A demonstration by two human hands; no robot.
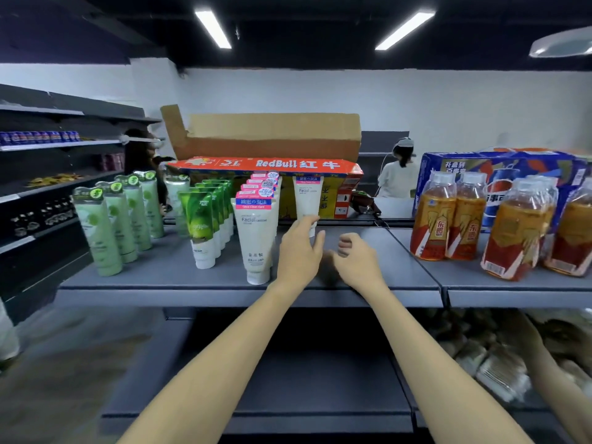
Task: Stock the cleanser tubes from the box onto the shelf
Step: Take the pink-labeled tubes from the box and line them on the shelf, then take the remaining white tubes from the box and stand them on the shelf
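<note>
Left hand [299,251], centre frame, touching a lone white cleanser tube [308,200] with straight, spread fingers; right hand [355,257] beside it, curling loosely, holding nothing. More white tubes [256,232] standing in a row left of centre on the shelf [400,261], fronting the Red Bull box [266,149].
</note>
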